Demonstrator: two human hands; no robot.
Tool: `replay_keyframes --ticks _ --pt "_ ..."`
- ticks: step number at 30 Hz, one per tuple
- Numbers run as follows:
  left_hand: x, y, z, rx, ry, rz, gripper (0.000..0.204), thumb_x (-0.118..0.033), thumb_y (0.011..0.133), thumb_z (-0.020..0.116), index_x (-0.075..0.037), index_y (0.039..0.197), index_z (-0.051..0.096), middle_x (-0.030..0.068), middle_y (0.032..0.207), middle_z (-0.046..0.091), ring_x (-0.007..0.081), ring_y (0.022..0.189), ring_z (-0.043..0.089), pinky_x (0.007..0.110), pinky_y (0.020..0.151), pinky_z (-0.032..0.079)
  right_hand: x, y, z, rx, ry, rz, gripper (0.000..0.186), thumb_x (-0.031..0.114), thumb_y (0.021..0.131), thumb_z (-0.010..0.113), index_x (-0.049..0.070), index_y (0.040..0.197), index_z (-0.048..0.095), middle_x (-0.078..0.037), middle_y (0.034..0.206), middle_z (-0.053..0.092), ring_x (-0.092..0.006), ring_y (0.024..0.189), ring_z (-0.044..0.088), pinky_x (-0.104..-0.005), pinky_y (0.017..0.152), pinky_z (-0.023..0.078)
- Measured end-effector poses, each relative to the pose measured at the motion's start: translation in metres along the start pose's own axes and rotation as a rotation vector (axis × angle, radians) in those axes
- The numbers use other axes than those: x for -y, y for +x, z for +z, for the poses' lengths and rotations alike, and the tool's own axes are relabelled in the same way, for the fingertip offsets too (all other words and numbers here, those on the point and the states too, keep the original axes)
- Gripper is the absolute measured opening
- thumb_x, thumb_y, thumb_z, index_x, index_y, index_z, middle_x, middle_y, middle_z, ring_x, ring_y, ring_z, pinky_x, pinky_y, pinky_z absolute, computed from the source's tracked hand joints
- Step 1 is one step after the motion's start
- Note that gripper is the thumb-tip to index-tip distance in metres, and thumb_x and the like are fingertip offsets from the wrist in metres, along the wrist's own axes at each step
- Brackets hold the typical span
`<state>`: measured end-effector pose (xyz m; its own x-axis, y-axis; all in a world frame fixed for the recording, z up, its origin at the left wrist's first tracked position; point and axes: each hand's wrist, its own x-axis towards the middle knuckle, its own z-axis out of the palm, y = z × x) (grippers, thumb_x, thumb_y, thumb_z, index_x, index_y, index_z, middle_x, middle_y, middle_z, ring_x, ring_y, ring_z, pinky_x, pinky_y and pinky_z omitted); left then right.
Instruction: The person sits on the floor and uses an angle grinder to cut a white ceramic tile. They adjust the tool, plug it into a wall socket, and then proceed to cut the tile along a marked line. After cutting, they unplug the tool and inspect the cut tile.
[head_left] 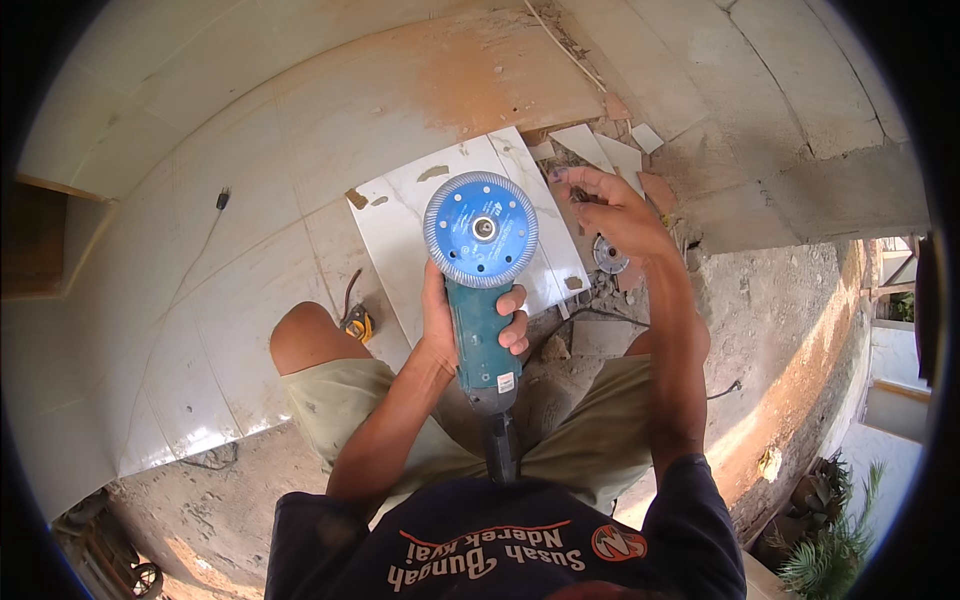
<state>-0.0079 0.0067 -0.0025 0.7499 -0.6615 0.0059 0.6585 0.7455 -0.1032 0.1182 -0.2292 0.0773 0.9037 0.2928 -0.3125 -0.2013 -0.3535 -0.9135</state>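
My left hand [438, 320] is wrapped round the body of a green angle grinder [480, 350], held upright over my lap, with a blue cutting disc [478, 210] mounted and facing me. To its right my right hand [620, 225] has curled fingers around something small and dark, too unclear to name. Just below that hand a metal disc [610, 258] lies among rubble. Beneath the grinder is a white marble-patterned tile [390, 230] with brown patches.
Broken tile pieces [580, 140] and rubble lie behind my right hand. A yellow tape measure [357, 322] rests by my left knee. A cable with a black plug [222, 200] runs over the pale tiled surface at left. Plants [830, 550] stand at lower right.
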Motion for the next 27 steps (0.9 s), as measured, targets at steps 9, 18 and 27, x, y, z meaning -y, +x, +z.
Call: replay_keyframes --ticks 9,18,27 --pt "0.002 0.003 0.003 -0.01 -0.007 0.008 0.089 -0.089 0.093 0.032 -0.018 0.137 0.059 0.0086 0.091 0.06 0.0311 0.069 0.061 0.05 0.068 0.05 0.004 -0.001 -0.011 0.149 0.446 0.145 0.047 0.042 0.111 0.058 -0.003 0.122 0.068 -0.004 0.085 0.065 -0.0091 0.071 0.052 -0.0229 0.06 0.037" --pt "0.002 0.004 0.005 -0.036 -0.013 0.004 0.088 -0.086 0.095 0.03 -0.012 0.132 0.06 0.0105 0.089 0.061 0.0333 0.065 0.061 0.05 0.065 0.051 0.041 -0.019 0.016 -0.012 0.538 -0.093 0.036 0.026 0.108 0.066 -0.003 0.131 0.07 -0.007 0.095 0.068 -0.0099 0.08 0.056 -0.0232 0.071 0.044" --pt "0.002 0.005 0.002 -0.012 -0.013 0.014 0.088 -0.087 0.095 0.032 -0.012 0.132 0.06 0.0107 0.09 0.062 0.0344 0.064 0.062 0.05 0.064 0.052 0.075 -0.045 0.031 -0.103 -0.299 -0.595 0.039 0.017 0.088 0.087 0.005 0.124 0.076 -0.009 0.111 0.077 -0.0147 0.096 0.069 -0.0289 0.077 0.052"
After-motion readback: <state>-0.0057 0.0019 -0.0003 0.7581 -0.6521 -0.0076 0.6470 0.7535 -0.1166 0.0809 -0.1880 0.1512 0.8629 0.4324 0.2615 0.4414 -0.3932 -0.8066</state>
